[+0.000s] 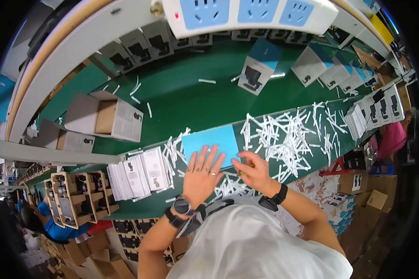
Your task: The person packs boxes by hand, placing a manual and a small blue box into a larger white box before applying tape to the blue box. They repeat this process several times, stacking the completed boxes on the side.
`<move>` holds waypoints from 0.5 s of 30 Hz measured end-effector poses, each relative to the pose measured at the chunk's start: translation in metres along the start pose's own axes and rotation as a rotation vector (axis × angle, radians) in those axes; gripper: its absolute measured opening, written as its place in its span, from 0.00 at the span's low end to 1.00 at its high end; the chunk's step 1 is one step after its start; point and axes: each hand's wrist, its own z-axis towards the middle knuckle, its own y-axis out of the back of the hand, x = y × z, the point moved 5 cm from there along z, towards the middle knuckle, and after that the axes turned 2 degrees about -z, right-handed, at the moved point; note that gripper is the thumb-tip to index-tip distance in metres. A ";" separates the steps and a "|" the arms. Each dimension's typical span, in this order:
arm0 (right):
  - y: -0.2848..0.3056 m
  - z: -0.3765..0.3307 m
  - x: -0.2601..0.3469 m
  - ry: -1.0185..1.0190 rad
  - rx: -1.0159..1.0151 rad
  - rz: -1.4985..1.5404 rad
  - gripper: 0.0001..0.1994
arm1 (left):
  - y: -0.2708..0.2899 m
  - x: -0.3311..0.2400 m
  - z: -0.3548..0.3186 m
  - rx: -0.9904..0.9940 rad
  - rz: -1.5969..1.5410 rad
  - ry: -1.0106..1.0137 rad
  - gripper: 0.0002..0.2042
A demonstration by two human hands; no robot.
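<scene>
A flat light-blue box [211, 139] lies on the green bench edge in front of me. My left hand [201, 173] rests flat on its near part, fingers spread, a ring on one finger and a watch on the wrist. My right hand [252, 171] is at the box's right near corner, fingers curled and pinching something small that I cannot make out. Many white paper strips [288, 137] are scattered to the right of the box.
A stack of white printed leaflets [137, 172] lies left of the box. On the green conveyor [186, 100] sit an open white carton [104, 116] and a blue-and-white product box [257, 67]. More boxes line the right [375, 109]. A power strip [246, 14] hangs overhead. Another person [44, 218] works at left.
</scene>
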 end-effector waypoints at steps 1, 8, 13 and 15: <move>0.000 -0.007 0.000 0.003 0.010 0.005 0.25 | -0.005 -0.004 -0.006 0.010 -0.004 0.006 0.32; -0.008 0.053 -0.028 -0.074 0.113 0.274 0.32 | -0.012 0.015 0.010 -0.204 0.083 -0.067 0.30; -0.034 0.064 -0.039 -0.079 0.296 0.374 0.41 | 0.016 0.058 0.025 -0.049 -0.109 -0.007 0.43; -0.039 0.058 -0.042 -0.090 0.236 0.465 0.41 | 0.014 0.073 0.024 -0.017 -0.142 0.039 0.57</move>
